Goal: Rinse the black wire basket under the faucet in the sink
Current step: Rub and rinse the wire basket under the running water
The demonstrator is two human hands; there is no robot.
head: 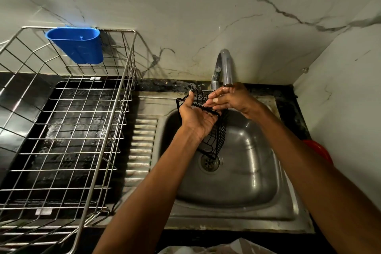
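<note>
A person's left hand [196,118] grips the rim of a black wire basket [214,134], holding it tilted over the steel sink [257,181] beneath the faucet [223,68]. The right hand [228,98] lays straightened, wet fingers across the basket's top edge. A wire dish rack [68,121] stands well to the left.

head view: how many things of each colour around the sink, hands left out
black: 1, the wire basket
blue: 1, the plastic cup
silver metal: 3, the faucet, the sink, the dish rack
red: 1, an object at the right edge
total: 6
</note>
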